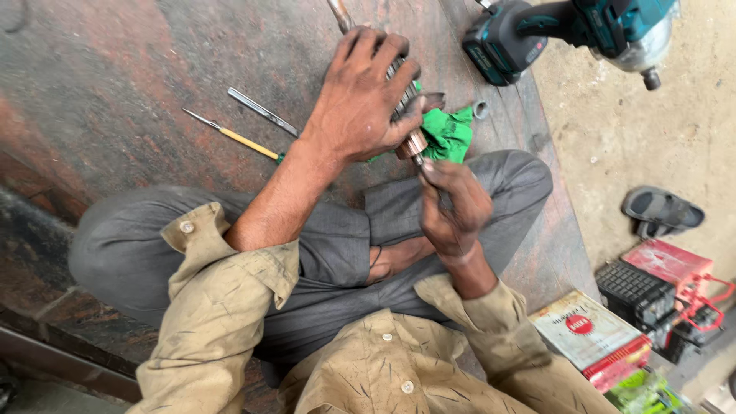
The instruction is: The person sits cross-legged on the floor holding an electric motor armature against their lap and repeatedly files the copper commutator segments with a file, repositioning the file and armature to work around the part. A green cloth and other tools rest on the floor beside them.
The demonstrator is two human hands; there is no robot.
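Observation:
My left hand [362,96] is wrapped around a motor armature [411,136], a ribbed metal cylinder with a copper-coloured end, held over my crossed legs. My right hand [452,203] is closed just below the copper end and pinches a small thin tool or the shaft tip against it; what it holds is too small to tell. A green cloth [448,134] lies under the armature on the metal surface.
A yellow-handled thin screwdriver [234,136] and a flat metal tool [262,112] lie on the worn metal sheet [115,84] to the left. A teal cordless impact wrench [571,31] rests top right. A sandal [661,211], red case [671,264] and boxes [590,333] sit right.

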